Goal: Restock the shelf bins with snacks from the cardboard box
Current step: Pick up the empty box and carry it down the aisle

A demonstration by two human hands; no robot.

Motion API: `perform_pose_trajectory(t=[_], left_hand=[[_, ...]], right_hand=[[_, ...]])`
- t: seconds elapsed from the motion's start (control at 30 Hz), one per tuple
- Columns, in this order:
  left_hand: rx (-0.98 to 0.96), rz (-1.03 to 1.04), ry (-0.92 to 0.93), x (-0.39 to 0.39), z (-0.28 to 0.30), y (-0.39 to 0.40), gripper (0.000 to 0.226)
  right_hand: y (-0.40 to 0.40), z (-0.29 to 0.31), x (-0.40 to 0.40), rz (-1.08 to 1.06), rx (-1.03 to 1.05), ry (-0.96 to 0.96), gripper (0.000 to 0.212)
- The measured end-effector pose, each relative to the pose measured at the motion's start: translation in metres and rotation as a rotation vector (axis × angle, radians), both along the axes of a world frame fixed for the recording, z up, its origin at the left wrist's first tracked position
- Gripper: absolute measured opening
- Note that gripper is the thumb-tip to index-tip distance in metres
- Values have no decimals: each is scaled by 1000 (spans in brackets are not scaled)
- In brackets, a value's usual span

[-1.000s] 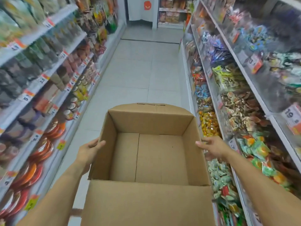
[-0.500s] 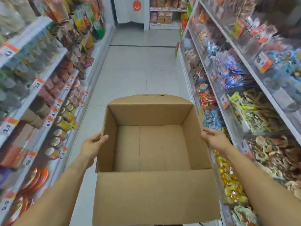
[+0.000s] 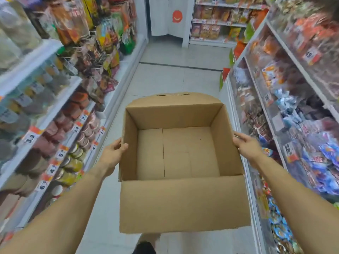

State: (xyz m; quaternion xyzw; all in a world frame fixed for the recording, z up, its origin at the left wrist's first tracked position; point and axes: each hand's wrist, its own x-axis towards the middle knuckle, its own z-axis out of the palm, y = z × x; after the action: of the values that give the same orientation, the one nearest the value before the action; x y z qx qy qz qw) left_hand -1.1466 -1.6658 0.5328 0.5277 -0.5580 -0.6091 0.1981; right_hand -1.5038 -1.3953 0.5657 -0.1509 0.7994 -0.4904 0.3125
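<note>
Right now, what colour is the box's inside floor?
Plain brown cardboard, bare, no print; head view shows it.

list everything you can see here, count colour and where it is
cardboard box: one, brown, centre, held above the aisle floor, flaps open, nothing inside
left shelves: several white tiers along the left side, with jars, tins and hanging snack bags, too blurred to count
right shelf bins: several clear-fronted tiers along the right side, filled with mixed-colour wrapped snacks
price tags: many, white and orange, on the shelf edges on both sides
floor: pale grey tiles, running down the aisle
far shelf: one, white, at the aisle's end, orange and brown packs
white panel with orange smile logo: one, far end
left hand: grips the box's left wall
right hand: grips the box's right wall
</note>
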Motion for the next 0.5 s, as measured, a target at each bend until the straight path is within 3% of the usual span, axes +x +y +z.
perform_pose_trajectory(t=[0.23, 0.5], left_hand=[[-35, -41, 9, -118, 15, -202, 56], [-108, -5, -45, -265, 34, -377, 53]], right_hand=[[-186, 20, -108, -88, -36, 27, 34], [-362, 11, -243, -111, -36, -9, 32]])
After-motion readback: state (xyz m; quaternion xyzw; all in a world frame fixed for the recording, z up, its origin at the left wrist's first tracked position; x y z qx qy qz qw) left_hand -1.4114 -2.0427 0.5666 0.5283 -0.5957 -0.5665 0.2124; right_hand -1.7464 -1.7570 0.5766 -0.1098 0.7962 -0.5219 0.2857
